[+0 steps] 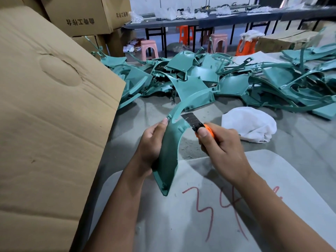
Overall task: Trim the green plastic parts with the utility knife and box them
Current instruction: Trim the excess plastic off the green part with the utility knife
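Observation:
A curved green plastic part (168, 155) stands almost on end in front of me, its pointed lower tip over a grey sheet. My left hand (151, 143) grips its left edge, thumb tip near the top. My right hand (221, 150) grips an orange utility knife (199, 125). The knife's dark blade is extended and lies against the part's upper inner edge. A big pile of green plastic parts (209, 79) covers the table beyond. A large cardboard box (47, 115) stands at my left, only its flap and side showing.
A white cloth (251, 124) lies right of the knife. The grey sheet (190, 215) with red marks lies under my forearms. More cardboard boxes (81, 13) are stacked at the back left. Pink and orange stools (148, 48) stand by a long dark table (218, 19) behind.

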Tool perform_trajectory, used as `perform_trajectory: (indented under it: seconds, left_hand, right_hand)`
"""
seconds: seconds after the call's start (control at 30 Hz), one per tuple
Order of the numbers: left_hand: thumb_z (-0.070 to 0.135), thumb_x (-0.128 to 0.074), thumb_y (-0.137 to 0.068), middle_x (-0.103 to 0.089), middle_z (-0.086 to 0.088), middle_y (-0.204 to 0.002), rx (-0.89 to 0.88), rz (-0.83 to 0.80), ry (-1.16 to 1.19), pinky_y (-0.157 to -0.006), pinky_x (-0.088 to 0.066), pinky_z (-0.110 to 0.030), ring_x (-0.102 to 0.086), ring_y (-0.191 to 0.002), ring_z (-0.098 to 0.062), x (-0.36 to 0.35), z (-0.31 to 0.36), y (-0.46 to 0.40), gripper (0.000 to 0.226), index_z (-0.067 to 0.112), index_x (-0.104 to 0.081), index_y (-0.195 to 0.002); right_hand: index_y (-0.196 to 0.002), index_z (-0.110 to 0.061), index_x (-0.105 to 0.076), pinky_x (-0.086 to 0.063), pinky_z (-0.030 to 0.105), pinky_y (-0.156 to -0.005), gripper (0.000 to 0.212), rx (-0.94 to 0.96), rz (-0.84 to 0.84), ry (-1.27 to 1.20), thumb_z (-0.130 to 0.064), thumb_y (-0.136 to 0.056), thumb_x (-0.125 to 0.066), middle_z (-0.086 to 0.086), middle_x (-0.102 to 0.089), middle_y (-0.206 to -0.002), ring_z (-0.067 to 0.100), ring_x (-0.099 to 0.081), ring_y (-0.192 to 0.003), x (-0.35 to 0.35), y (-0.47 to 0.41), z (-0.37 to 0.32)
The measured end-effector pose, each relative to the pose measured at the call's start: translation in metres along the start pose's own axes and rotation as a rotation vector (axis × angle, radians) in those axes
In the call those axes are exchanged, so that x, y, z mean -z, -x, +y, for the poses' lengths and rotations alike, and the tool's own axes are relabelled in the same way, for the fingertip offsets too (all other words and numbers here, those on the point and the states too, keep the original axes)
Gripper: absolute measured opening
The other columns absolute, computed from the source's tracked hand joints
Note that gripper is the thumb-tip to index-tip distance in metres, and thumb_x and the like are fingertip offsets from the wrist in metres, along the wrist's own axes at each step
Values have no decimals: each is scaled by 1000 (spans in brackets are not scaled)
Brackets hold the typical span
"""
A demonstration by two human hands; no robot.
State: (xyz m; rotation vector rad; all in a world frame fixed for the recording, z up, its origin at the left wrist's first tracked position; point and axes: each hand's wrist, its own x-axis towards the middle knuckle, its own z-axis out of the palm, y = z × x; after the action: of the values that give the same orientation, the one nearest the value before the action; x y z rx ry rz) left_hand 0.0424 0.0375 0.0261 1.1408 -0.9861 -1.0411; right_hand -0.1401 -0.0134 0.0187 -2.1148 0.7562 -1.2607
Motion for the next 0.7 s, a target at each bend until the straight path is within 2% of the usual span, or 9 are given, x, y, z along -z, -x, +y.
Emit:
perform_trajectory:
  seconds: [0.13,0.27,0.43,0.57,0.63,0.7]
  left_hand:
    - [32,-36,-111,-55,13,-50,-65,17,-48,-44,-39,-13,-49,-43,0,0,-4,-1,56,35,-73,-69]
    - [39,-39,-104,-53,14,-50,-57,-12,12,-41,-37,-10,-47,-40,2,-3,-5,-2,48,35,-73,-70]
    - [39,-36,-106,-50,12,-44,8,-30,69,-37,-36,-8,-45,-35,4,-1,-9,-5,55,35,-73,-65]
    - [45,-41,-99,-45,6,-43,-45,4,62,-36,-34,-12,-42,-34,-1,-4,-12,-8,48,30,-67,-62]
    - [47,-40,-103,-51,7,-47,-61,29,32,-40,-38,-14,-47,-38,-3,-3,-16,-8,52,29,-69,-64]
    - [47,-38,-108,-65,7,-59,-62,119,-46,-50,-46,-16,-60,-52,-4,0,-19,-10,56,26,-74,-70]
  right_hand:
    - [-69,-12,-44,-40,49,-53,56,-83,13,52,-56,-104,-44,10,-46,-58,31,-44,-56,2,-2,3]
    - [-69,-22,-44,-35,42,-49,47,-9,-32,-65,-51,-106,-45,4,-44,-58,18,-39,-53,3,1,-1]
    - [-69,-14,-45,-38,43,-51,55,-75,30,86,-58,-103,-43,2,-46,-56,24,-43,-53,0,-1,-2]
    - [-69,-15,-46,-36,46,-49,53,-23,-11,-15,-54,-105,-45,7,-44,-56,26,-41,-52,-1,3,-5]
    - [-69,-15,-45,-35,47,-49,52,-11,-31,-47,-52,-105,-46,8,-42,-56,26,-39,-52,0,4,-5]
    - [-68,-13,-43,-33,46,-49,53,2,-24,-56,-50,-106,-46,8,-40,-55,25,-38,-51,1,4,-7]
